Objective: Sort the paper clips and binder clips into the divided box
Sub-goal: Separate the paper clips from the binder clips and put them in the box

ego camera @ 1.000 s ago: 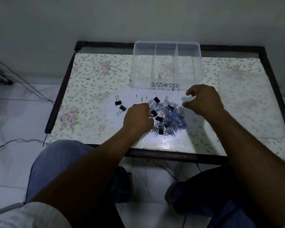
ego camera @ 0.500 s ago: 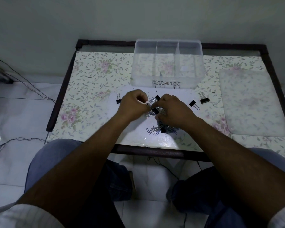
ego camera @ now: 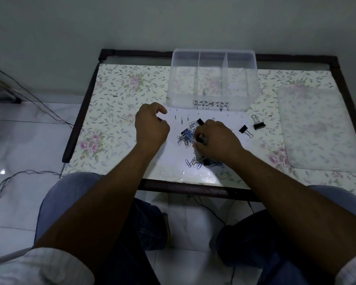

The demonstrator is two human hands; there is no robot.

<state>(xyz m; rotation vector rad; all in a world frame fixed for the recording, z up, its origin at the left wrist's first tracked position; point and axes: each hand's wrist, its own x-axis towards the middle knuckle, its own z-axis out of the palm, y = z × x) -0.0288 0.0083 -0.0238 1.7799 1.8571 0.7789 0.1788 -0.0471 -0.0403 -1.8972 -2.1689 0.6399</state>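
A tangle of blue and silver paper clips [ego camera: 186,137] with black binder clips mixed in lay near the front of the bench [ego camera: 119,95], just before the clear divided box [ego camera: 213,79], whose three compartments stood at the far edge; the right hand [ego camera: 216,140] rested on the heap with fingers curled down into it, pinching something dark and small, though exactly what could not be told; the left hand [ego camera: 151,128] hovered just left of the heap, fingers curled inward, a dark speck showing at the fingertips, and whether it held a clip could not be told; two black binder clips lay apart to the right of the heap, one [ego camera: 244,130] nearer the right hand, the other [ego camera: 258,124] just beyond it; a clear lid [ego camera: 317,130] lay flat on the flowered covering at the right end of the bench; thin cables [ego camera: 19,175] trailed across the pale tiled floor to the left.
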